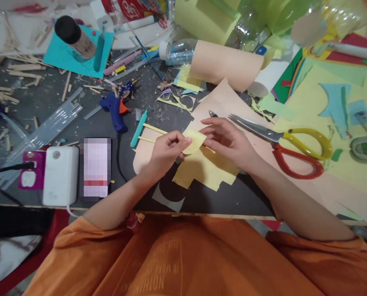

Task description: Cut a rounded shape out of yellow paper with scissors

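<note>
My left hand [168, 151] pinches a small yellow paper piece [194, 142] with a rounded edge between thumb and fingers. My right hand [223, 137] is at the piece's right edge, its fingers apart and loosely bent; whether they touch the paper is hard to tell. Below both hands lies a larger yellow paper sheet [188, 174] with notched edges, on peach paper [225, 96]. Scissors [277, 137] with one yellow and one red handle rest right of my right hand. A teal pen-like stick [139, 128] lies left of my left hand, beside thin yellow strips.
A blue glue gun [114, 107], a phone [96, 167] and a white power bank [60, 176] lie to the left. Behind are a peach paper-wrapped bottle [225, 63], a black-capped jar [75, 37] and scattered wood sticks. Coloured paper [319, 98] covers the right side.
</note>
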Tool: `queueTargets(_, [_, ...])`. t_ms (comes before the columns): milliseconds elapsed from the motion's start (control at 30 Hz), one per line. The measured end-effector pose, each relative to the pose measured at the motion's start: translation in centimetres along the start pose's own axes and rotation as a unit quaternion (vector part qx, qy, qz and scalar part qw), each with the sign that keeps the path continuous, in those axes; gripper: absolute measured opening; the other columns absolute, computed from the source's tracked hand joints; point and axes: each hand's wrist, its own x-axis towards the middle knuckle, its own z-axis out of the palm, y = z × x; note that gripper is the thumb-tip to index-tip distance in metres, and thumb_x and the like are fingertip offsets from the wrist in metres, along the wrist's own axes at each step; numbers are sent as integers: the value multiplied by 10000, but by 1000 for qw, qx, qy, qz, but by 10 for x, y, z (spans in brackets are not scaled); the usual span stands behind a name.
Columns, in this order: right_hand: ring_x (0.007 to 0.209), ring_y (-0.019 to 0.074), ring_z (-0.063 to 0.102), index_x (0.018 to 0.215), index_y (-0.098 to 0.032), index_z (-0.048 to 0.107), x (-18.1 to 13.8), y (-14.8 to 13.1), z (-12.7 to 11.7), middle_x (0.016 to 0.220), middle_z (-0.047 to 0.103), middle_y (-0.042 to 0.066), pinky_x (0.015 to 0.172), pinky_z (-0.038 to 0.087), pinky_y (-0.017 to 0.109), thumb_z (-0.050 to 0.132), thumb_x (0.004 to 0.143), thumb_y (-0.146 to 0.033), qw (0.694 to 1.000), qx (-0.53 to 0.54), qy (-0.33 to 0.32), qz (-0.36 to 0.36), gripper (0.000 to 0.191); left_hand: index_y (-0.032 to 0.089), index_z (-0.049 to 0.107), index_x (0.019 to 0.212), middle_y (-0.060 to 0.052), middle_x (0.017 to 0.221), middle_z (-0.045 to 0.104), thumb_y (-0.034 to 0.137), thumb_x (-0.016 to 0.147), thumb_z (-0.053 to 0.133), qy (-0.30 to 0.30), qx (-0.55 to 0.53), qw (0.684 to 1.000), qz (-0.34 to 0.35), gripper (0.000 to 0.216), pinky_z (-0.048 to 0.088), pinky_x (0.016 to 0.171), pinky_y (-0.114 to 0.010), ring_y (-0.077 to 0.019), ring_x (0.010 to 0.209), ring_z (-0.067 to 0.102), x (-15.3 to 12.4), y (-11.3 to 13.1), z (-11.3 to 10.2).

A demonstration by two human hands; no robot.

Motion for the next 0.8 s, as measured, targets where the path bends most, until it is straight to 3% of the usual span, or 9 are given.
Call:
queueTargets(200, [777,151,609,879,-215,646,3,6,2,859,661,26,730,507,303,714,753,-498,999,19,37,-29,317,178,447,565,68,482,431,455,688,731,-56,108,992,-20,415,291,418,-178,-47,427,398,1,0,0])
queueTargets(333, [679,130,574,794,-198,661,4,7,1,769,654,15,656,475,285,723,749,-461,999,16,44,-25,273,166,431,553,66,533,390,416,681,720,-82,174,981,7,403,254,445,-174,-40,490,342,-2,0,1])
queueTargets(433, [629,111,541,754,-188,652,4,8,2,708,626,-3,605,436,265,717,755,-372,998,18,51,-17,195,169,563,795,52,606,473,451,744,637,-116,127,985,8,295,367,507,-181,-66,543,450,-4,0,0])
queueTargets(500, [591,98,515,720,-183,630,4,10,3,665,602,-19,574,413,252,702,757,-301,998,21,51,-12,143,178,568,1005,33,688,540,433,795,561,-131,89,987,18,330,440,583,-194,-83,610,525,-5,-2,-1])
queueTargets(567, [559,86,493,695,-181,611,4,11,5,634,581,-31,556,399,243,680,758,-244,998,19,53,-13,114,187,562,1052,38,717,548,348,784,568,-125,87,988,21,312,455,610,-184,-74,626,533,-5,-4,-1])
queueTargets(667, [567,87,508,708,-180,611,3,11,7,645,592,-27,570,415,244,652,769,-214,998,-4,50,-27,82,189,585,970,60,684,538,233,747,591,-92,108,990,-5,227,439,560,-156,-49,570,510,-4,-7,1])
queueTargets(800, [694,122,602,875,-196,620,0,6,3,802,661,11,649,487,267,658,776,-241,998,-58,12,-18,115,180,598,909,61,617,577,173,753,597,-48,73,996,-16,157,411,488,-137,-36,482,513,-1,-6,3])
